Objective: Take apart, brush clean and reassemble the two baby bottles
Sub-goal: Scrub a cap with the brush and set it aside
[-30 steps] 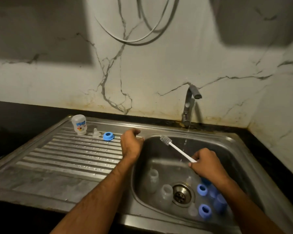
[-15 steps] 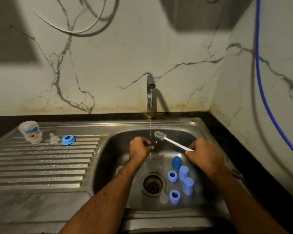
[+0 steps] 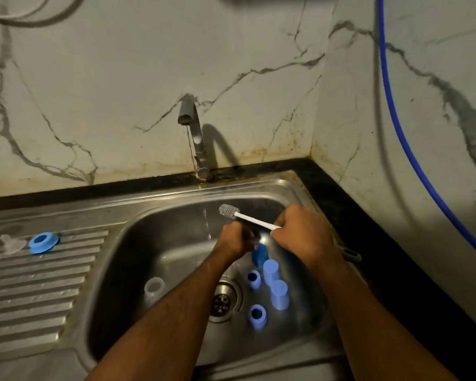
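Observation:
My right hand [image 3: 300, 233] grips the white handle of a bottle brush [image 3: 229, 211], whose grey bristle head points left beside the thin stream of tap water. My left hand [image 3: 235, 240] is a closed fist just below the stream, close to the right hand, with nothing visible in it. Under the hands, several blue caps and rings lie in the sink [image 3: 138, 232], among them a cap [image 3: 271, 268] and a ring [image 3: 257, 316]. A clear bottle body [image 3: 154, 288] lies at the basin's left. A blue ring [image 3: 43, 242] and a clear nipple [image 3: 11, 243] rest on the drainboard.
The tap [image 3: 194, 133] runs at the back of the basin, and the drain [image 3: 222, 299] sits in its middle. A ribbed steel drainboard [image 3: 39, 292] stretches to the left. A blue hose [image 3: 404, 138] hangs down the right wall, above a black counter edge.
My left hand has come from the sink's left rim to under the water stream. The view has swung right, and the printed bottle on the drainboard has left the frame.

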Demonstrator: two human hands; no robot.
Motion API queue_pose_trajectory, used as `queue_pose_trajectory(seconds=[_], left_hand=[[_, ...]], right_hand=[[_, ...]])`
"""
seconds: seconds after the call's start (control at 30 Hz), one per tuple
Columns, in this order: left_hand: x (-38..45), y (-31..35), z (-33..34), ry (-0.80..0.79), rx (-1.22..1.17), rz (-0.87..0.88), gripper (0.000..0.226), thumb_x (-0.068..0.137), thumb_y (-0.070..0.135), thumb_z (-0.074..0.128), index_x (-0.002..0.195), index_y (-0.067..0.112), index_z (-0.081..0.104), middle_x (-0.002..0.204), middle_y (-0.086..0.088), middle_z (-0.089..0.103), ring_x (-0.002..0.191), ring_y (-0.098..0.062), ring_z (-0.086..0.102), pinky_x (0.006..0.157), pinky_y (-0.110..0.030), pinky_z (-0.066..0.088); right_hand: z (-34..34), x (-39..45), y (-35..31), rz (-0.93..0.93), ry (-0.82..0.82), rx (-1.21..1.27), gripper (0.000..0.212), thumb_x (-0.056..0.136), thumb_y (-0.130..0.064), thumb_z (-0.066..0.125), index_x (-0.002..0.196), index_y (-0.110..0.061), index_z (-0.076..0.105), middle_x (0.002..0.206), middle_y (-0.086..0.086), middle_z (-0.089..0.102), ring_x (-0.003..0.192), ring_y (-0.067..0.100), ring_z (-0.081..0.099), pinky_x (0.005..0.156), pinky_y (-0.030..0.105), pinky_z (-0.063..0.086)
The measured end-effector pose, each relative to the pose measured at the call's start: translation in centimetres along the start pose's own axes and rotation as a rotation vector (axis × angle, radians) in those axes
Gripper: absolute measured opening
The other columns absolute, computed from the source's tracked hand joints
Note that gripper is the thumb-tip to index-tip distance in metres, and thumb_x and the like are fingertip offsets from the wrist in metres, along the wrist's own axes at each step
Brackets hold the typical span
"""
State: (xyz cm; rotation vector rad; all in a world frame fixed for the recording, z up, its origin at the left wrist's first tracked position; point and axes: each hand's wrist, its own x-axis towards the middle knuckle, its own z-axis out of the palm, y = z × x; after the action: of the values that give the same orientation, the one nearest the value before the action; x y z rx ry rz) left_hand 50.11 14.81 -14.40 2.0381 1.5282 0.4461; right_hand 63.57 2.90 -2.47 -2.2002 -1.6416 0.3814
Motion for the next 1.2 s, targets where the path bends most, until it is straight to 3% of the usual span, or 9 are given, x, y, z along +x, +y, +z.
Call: queue_pose_trajectory(seconds=[0.1,0.2,0.37,0.5,0.6,0.77,0.9,1.03,1.2], left_hand=[[0.6,0.4,0.9,-0.084,0.035,0.067,0.034,0.075,0.018,0.085,0.104,0.007,0.073,0.1,-0.008,0.073,0.082,-0.01,0.059,0.063,-0.012,0.035],[1.1,0.7,1.7,-0.138,0.071,0.13,0.037,0.073,0.015,0.086,0.105,0.003,0.071,0.101,-0.013,0.071,0.092,-0.027,0.065,0.065,-0.011,0.034],[1.5,0.7,2.8,-0.129,0.177,0.138,0.046,0.076,0.02,0.082,0.117,0.006,0.067,0.12,-0.011,0.068,0.113,-0.027,0.061,0.087,-0.027,0.044],[1.7,0.6,3.0,-0.079,0.187,0.127,0.032,0.085,0.016,0.071,0.114,0.004,0.067,0.121,-0.015,0.067,0.115,-0.031,0.061,0.092,-0.035,0.047],[1.5,0.2,2.6,-0.084,0.186,0.115,0.032,0.082,0.015,0.073,0.112,0.005,0.069,0.119,-0.012,0.069,0.113,-0.028,0.062,0.09,-0.032,0.046],[0.6,-0.6,0.5,-0.048,0.098,0.065,0.044,0.073,0.015,0.084,0.115,0.011,0.072,0.114,-0.007,0.072,0.105,-0.02,0.066,0.08,-0.019,0.046],[-0.9,-2.3,-2.5,0.069,0.055,0.026,0.041,0.071,0.015,0.086,0.111,0.013,0.076,0.107,-0.006,0.074,0.1,-0.019,0.069,0.074,-0.014,0.042],[-2.9,-4.1,-5.3,0.253,-0.03,-0.086,0.038,0.073,0.02,0.087,0.108,0.01,0.075,0.103,-0.008,0.075,0.095,-0.02,0.069,0.085,-0.028,0.053],[-4.8,-5.5,-7.7,0.383,-0.196,-0.166,0.041,0.079,0.013,0.082,0.118,0.009,0.07,0.113,-0.008,0.071,0.102,-0.017,0.066,0.092,-0.03,0.055]], right_hand=[[0.2,0.5,0.3,0.012,0.003,-0.002,0.018,0.095,-0.024,0.064,0.109,-0.017,0.071,0.103,0.005,0.069,0.093,0.019,0.061,0.081,0.028,0.045],[0.3,0.9,0.4,0.018,0.015,-0.008,0.016,0.092,-0.024,0.065,0.106,-0.019,0.072,0.096,0.002,0.068,0.083,0.017,0.056,0.075,0.027,0.042],[0.7,1.1,0.7,0.008,0.015,0.02,0.019,0.091,-0.025,0.066,0.108,-0.018,0.072,0.103,0.004,0.071,0.096,0.022,0.064,0.08,0.027,0.047],[1.1,1.3,0.9,0.007,0.027,0.024,0.019,0.092,-0.025,0.066,0.109,-0.019,0.072,0.104,0.004,0.07,0.087,0.019,0.057,0.078,0.026,0.042],[1.1,1.4,0.9,-0.003,0.032,0.014,0.019,0.091,-0.024,0.066,0.107,-0.02,0.074,0.101,0.003,0.071,0.083,0.017,0.055,0.078,0.026,0.044],[0.9,1.1,0.8,0.006,0.033,-0.007,0.018,0.089,-0.024,0.066,0.105,-0.02,0.075,0.101,0.004,0.072,0.096,0.023,0.066,0.08,0.027,0.048],[1.0,0.6,0.6,-0.011,0.04,-0.015,0.015,0.086,-0.022,0.066,0.095,-0.017,0.076,0.086,0.002,0.069,0.083,0.021,0.063,0.073,0.026,0.047],[1.4,-0.1,0.1,-0.026,0.036,0.015,0.01,0.087,-0.025,0.07,0.091,-0.018,0.074,0.087,0.002,0.071,0.086,0.02,0.066,0.083,0.034,0.056],[1.7,-0.9,-1.3,-0.053,0.065,0.016,0.008,0.087,-0.027,0.073,0.091,-0.02,0.073,0.086,-0.001,0.07,0.085,0.016,0.064,0.082,0.031,0.053]])
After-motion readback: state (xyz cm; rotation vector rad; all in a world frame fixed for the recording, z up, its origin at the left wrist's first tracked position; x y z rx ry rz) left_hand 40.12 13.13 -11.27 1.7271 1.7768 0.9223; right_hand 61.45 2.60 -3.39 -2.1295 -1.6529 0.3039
